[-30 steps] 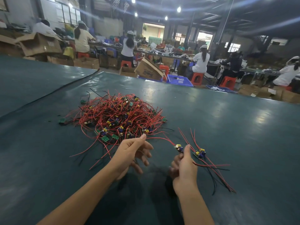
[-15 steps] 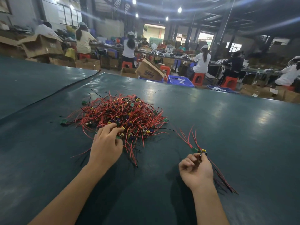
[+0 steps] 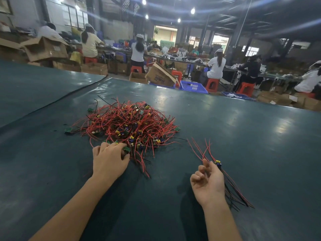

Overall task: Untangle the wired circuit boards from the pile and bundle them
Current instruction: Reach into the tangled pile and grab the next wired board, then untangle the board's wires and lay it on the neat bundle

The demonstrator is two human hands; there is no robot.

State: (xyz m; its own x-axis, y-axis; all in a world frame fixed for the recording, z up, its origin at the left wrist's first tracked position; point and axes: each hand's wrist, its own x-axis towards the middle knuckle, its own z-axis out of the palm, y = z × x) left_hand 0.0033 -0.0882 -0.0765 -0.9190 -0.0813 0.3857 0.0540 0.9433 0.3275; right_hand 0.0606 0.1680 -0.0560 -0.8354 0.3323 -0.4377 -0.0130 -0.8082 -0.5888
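A tangled pile (image 3: pixel 128 124) of small green circuit boards with red and black wires lies on the dark green table (image 3: pixel 243 136). My left hand (image 3: pixel 109 160) rests palm down at the pile's near edge, its fingers curled round a green board (image 3: pixel 126 149). To the right, my right hand (image 3: pixel 208 181) lies palm up and pinches a small bundle of sorted boards (image 3: pixel 218 163). The bundle's red wires fan out ahead of the hand, and its red and black wires trail behind it on the table.
A loose green board (image 3: pixel 68 129) lies left of the pile. A seam (image 3: pixel 52 105) in the table cover runs along the left. Beyond the far edge are cardboard boxes (image 3: pixel 160 77), blue crates (image 3: pixel 192 86) and several seated people at benches.
My left hand went from the right hand into the pile's near edge and took hold of a board. My right hand turned palm up and drew the bundle back toward me.
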